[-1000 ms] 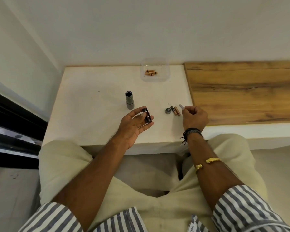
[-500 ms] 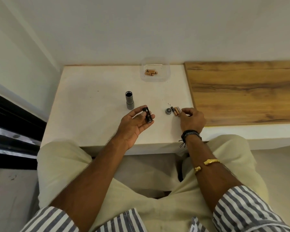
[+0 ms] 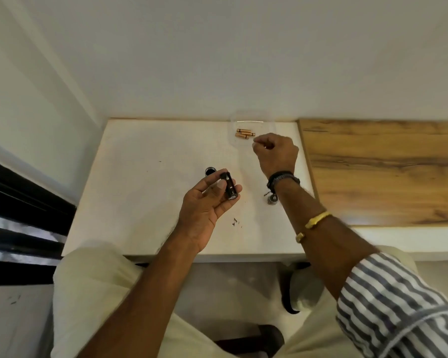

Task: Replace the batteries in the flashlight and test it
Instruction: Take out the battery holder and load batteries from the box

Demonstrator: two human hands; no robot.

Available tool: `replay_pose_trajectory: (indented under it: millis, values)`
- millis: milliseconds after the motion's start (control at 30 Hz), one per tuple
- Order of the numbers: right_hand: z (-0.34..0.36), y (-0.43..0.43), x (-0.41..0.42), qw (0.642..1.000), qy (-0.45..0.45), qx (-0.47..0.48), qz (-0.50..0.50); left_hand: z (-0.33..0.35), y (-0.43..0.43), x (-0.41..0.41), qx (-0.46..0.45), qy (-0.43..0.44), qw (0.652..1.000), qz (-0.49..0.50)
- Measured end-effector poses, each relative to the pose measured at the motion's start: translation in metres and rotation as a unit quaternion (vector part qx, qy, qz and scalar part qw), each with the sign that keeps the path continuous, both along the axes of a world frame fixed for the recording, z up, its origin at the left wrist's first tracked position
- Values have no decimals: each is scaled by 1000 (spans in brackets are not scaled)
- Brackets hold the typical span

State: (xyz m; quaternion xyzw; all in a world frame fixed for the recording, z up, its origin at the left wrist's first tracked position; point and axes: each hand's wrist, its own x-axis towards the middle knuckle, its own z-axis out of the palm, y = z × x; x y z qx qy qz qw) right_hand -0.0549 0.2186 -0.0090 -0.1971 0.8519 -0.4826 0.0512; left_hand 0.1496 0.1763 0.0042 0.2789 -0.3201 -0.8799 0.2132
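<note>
We see the left hand (image 3: 204, 210) raised above the white desk (image 3: 140, 202), palm up, its grip closed lightly on a black battery holder (image 3: 229, 188) pinched between thumb and fingers; held that way, its open end faces us, which we judge keeps it ready to take fresh cells. Behind it the grey flashlight body (image 3: 210, 171) stands upright on the desk, open mouth upward, parked where it cannot roll. The right hand (image 3: 276, 153) reaches to the far edge, over a clear plastic container (image 3: 234, 120) that holds a few copper-coloured batteries (image 3: 244, 133) lying side by side. Its grip is curled shut with thumb and forefinger pinched together; something small and pale may sit in that pinch, though we cannot tell for sure. A small dark cap-like part (image 3: 272, 200) lies on the desk, half hidden under the right wrist
</note>
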Motion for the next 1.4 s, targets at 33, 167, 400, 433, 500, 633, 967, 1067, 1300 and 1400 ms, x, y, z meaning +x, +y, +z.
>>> replay_pose_trajectory:
  millis: [33,167,400,433,500,633,967,1067,1300,1400]
  values:
    - [-1,-10,-7,1000,8,18,6,-1,-1,-1,0,-2,1000,1]
    - [-9,-45,-34,990,32,131,44,-5,-5,-2,0,-14,1000,7]
    - [-20,-91,-64,943,55,310,105,-13,-9,-2,11,-16,1000,15]
    - [-22,-93,-65,940,57,322,103,-13,-9,-1,10,-18,1000,16]
    - [-26,-96,-67,932,71,341,97,-14,-10,-1,9,-22,1000,18]
    - [-26,-94,-67,926,86,352,104,-16,-10,0,7,-16,1000,17]
    - [15,-25,4,997,-22,11,67,-13,-6,4,-20,-12,1000,16]
    - [22,15,48,981,-136,-118,75,-12,-1,9,-31,-7,999,10]
    - [24,78,101,956,-208,-189,86,-21,10,14,-68,-33,997,-5]
    - [24,92,106,959,-197,-166,119,-23,13,16,-72,-42,996,-7]
